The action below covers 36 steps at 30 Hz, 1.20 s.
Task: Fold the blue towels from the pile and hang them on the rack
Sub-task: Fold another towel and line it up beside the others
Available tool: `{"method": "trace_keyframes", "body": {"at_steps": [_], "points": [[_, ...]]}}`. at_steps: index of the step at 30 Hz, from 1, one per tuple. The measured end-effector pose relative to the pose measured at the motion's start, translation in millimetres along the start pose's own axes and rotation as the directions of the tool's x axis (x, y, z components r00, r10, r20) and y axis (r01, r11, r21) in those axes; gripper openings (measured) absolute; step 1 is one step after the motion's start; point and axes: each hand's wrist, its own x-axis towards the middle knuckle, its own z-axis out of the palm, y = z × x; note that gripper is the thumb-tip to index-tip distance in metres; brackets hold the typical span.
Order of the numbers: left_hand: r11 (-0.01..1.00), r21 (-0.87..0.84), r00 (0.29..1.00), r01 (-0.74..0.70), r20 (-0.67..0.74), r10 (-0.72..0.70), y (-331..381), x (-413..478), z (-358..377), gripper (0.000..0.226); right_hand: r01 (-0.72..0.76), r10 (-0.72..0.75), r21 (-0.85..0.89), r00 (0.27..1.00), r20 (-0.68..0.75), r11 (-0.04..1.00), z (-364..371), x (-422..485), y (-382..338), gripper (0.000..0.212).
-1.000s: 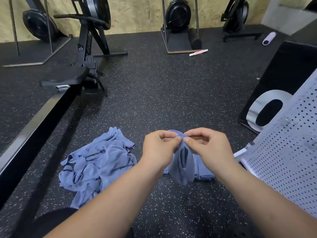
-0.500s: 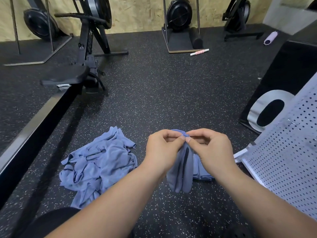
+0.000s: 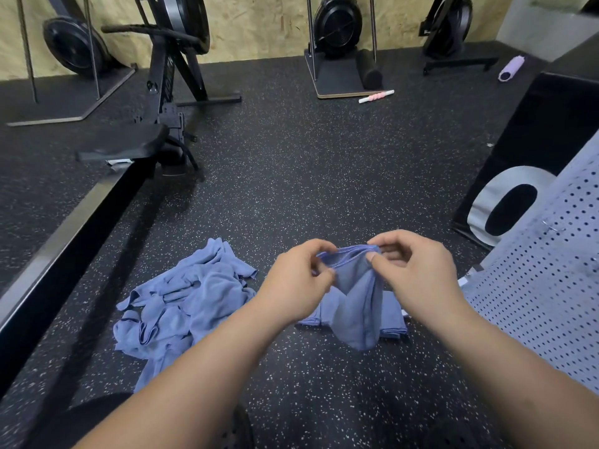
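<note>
— While a thin blue cloth towel (image 3: 356, 306) is held up over the black speckled rubber floor (image 3: 291, 176), how are the fingers set?
— Its stitched top hem is pinched at two spots. One end is nipped between thumb and forefinger of the left hand (image 3: 298, 280), the other between thumb and forefinger of the right hand (image 3: 418, 270). The remaining fingers of both hands are loosely curled. A short stretch of hem is spanned between the hands.
— And the cloth below the hem?
— It is draped in soft, limp folds and narrowed to a rounded bottom. Whether the floor is touched cannot be told.
— Where are the other towels found?
— A crumpled heap of blue towels (image 3: 181, 303), creased and tangled, is spread on the floor to the left. Behind the held towel, flat folded blue towels (image 3: 393, 315) are laid with straight edges.
— What is seen on the right?
— A pale grey panel punched with rows of round holes (image 3: 544, 286) is seen there, beside a black box marked with a silver oval ring (image 3: 531, 150).
— Farther off?
— A long black rowing-machine rail (image 3: 64, 228) is stretched along the left, and a pink-and-white ridged roller stick (image 3: 376, 96) is laid near the chipboard wall.
</note>
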Motion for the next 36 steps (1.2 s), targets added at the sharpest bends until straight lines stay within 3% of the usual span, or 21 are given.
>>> {"method": "trace_keyframes", "body": {"at_steps": [2,5,9,12,15,17,20,23,25,28,30,34,36], "points": [[0.973,0.231,1.0,0.025,0.009,-0.028,-7.0,0.2,-2.5,0.026,0.017,-0.017,0.025,1.0,-0.008,1.0,-6.9,1.9,-1.3,0.02],[0.919,0.395,0.999,0.018,0.032,-0.033,-12.4,-1.1,-3.9,0.016,0.038,-0.038,-0.001,0.999,-0.032,0.999,-15.8,3.7,-2.7,0.021],[0.827,0.557,0.971,-0.079,-0.144,0.19,-7.5,2.8,-16.7,0.011,0.043,-0.059,-0.207,0.996,-0.068,0.977,-24.1,5.5,5.0,0.019],[0.783,0.603,0.917,-0.156,-0.205,0.341,4.1,5.0,-26.3,0.012,0.057,-0.064,-0.387,0.998,-0.004,0.92,-27.6,3.7,8.1,0.019],[0.84,0.52,0.928,-0.157,-0.214,0.306,9.9,3.3,-25.8,0.008,0.053,-0.047,-0.445,0.999,0.025,0.894,-27.1,1.5,7.4,0.015],[0.884,0.458,0.941,-0.095,-0.247,0.23,10.2,1.9,-28.0,0.003,0.054,-0.054,-0.418,0.998,0.011,0.907,-27.7,3.3,9.0,0.016],[0.901,0.433,0.941,-0.026,-0.292,0.168,8.9,1.7,-31.4,0.016,0.053,-0.052,-0.344,0.999,0.013,0.937,-28.4,5.6,10.0,0.019],[0.806,0.592,0.939,0.009,-0.281,0.197,6.9,0.7,-26.9,0.038,0.108,-0.1,-0.236,0.994,0.046,0.966,-23.2,1.7,5.2,0.024],[0.739,0.667,0.921,-0.095,-0.223,0.32,4.4,1.4,-25.3,0.055,0.162,-0.151,-0.146,0.985,0.083,0.976,-16.7,-1.9,1.8,0.028],[0.762,0.509,0.894,-0.401,0.038,0.446,2.7,2.9,-20.8,0.055,0.215,-0.212,0.002,0.96,0.182,0.977,-5.9,-8.6,-3.4,0.034],[0.832,0.332,0.894,-0.445,0.105,0.436,4.0,1.0,-13.7,0.036,0.217,-0.22,0.041,0.95,0.223,0.975,0.3,-13.4,-3.8,0.036],[0.885,0.17,0.893,-0.433,-0.048,0.447,10.1,-1.6,-12.5,0.01,0.143,-0.16,0.082,0.95,0.268,0.986,0.5,-12.8,2.3,0.047],[0.887,0.101,0.874,-0.451,-0.152,0.461,17.8,-3.8,-19.1,0.006,0.103,-0.08,-0.04,0.92,0.382,0.994,-4.3,-8.4,9.3,0.061]]}}
